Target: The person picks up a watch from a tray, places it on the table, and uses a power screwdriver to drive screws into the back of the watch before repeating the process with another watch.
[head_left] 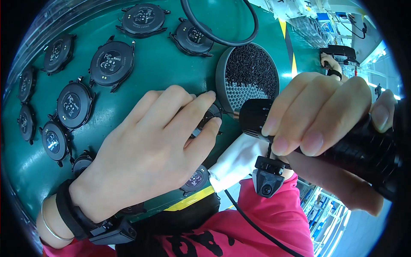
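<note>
My left hand lies over the green mat, with thumb and fingertips closed on the edges of a round black smartwatch case and covering most of it. In my right hand is a black electric screwdriver, held nearly level with the fingers wrapped round its body. Its tip points left, close by the watch case; I cannot tell whether they touch. Just beyond the tip stands a round grey dish of tiny black screws, its honeycomb-patterned floor bare at the near side.
Several more smartwatch cases lie back-up on the green mat, like this one. A black cable loops above the dish. Plastic bags lie at the far right, near another person's hand. A white cloth-like piece hangs at the near edge.
</note>
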A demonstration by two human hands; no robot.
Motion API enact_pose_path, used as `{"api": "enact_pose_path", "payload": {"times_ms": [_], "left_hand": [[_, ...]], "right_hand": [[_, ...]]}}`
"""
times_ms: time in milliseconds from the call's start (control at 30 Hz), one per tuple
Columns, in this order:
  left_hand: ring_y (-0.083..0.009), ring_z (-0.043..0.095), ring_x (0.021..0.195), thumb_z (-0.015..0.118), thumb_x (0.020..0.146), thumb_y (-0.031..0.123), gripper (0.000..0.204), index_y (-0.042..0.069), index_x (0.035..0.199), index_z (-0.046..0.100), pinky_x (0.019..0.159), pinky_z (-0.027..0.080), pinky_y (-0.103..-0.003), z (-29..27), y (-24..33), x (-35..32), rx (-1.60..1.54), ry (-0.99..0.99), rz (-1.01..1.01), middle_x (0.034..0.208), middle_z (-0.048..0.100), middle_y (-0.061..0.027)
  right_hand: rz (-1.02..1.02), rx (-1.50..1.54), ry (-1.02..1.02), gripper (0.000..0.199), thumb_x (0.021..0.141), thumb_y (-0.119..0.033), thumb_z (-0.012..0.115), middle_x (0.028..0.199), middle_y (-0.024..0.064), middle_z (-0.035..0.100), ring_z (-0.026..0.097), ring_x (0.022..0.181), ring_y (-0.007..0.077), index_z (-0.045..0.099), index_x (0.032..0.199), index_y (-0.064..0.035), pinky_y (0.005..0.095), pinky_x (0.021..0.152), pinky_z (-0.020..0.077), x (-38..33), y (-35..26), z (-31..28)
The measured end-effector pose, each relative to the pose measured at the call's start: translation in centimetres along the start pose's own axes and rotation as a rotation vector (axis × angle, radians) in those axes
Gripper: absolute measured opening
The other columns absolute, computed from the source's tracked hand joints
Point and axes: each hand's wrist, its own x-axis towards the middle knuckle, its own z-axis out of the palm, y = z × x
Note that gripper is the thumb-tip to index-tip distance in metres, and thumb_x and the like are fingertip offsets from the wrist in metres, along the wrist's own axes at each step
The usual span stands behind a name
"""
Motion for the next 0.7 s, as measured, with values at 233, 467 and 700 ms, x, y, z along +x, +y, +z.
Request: {"api": "enact_pose_path", "payload": {"times_ms": [233, 467, 700], "left_hand": [[-0.0295, 0.057, 0.101, 0.071, 0.073, 0.009, 0.043, 0.006, 0.116, 0.067, 0.086, 0.047, -0.039, -0.7, 0.2, 0.5, -0.020, -0.034, 0.029, 0.131, 0.059, -0.0143], [-0.0359, 0.056, 0.102, 0.082, 0.071, 0.015, 0.055, 0.007, 0.121, 0.062, 0.085, 0.045, -0.046, -1.6, 0.3, 1.0, -0.113, -0.136, -0.075, 0.131, 0.056, -0.0180], [-0.0303, 0.056, 0.103, 0.079, 0.070, 0.016, 0.052, 0.005, 0.118, 0.062, 0.086, 0.044, -0.041, -1.5, 0.5, 1.7, -0.046, -0.141, -0.041, 0.131, 0.058, -0.0147]], "right_hand": [[-0.086, 0.009, 0.128, 0.092, 0.083, -0.076, 0.061, 0.092, 0.0112, 0.061, 0.065, 0.063, 0.0206, 0.044, 0.131, 0.0002, 0.0328, 0.051, 0.0552, 0.2, 0.1, 0.3], [-0.102, 0.000, 0.249, 0.094, 0.082, -0.081, 0.057, 0.089, 0.0127, 0.061, 0.064, 0.060, 0.0218, 0.042, 0.131, -0.0024, 0.0339, 0.051, 0.0557, 0.4, 0.9, -1.4], [-0.074, 0.012, 0.356, 0.096, 0.080, -0.085, 0.053, 0.085, 0.0142, 0.061, 0.064, 0.058, 0.0231, 0.039, 0.129, -0.0043, 0.0354, 0.052, 0.0562, -0.1, 0.7, -1.3]]}}
